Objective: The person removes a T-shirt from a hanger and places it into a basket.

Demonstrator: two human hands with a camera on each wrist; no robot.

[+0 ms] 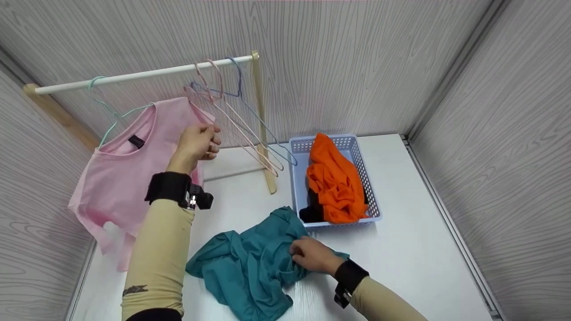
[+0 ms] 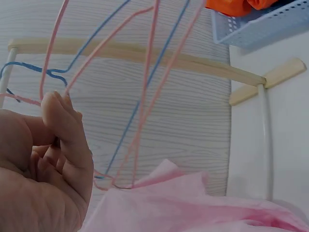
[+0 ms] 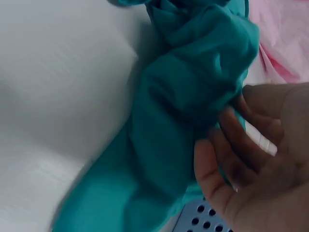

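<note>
A pink long-sleeved top (image 1: 129,178) hangs on a mint-green hanger (image 1: 107,107) at the left of the rack. In front of its right shoulder is my left hand (image 1: 198,145), with fingers loosely curled and nothing visible between them. Just beyond it hang pink hangers (image 1: 236,118) and a blue hanger (image 1: 263,122). In the left wrist view, the pink hanger lines pass behind my fingertips. A crumpled teal garment (image 1: 254,263) lies on the table. My right hand (image 1: 314,254) is over its right part, fingers relaxed against the cloth; no fold shows pinched between them.
A light-blue perforated basket (image 1: 374,200) holds an orange garment (image 1: 337,183) and something black (image 1: 312,211). The rack has a white rod (image 1: 165,71) and wooden posts (image 1: 258,98). Grey wood-grain panels (image 1: 357,58) enclose the white table (image 1: 419,249).
</note>
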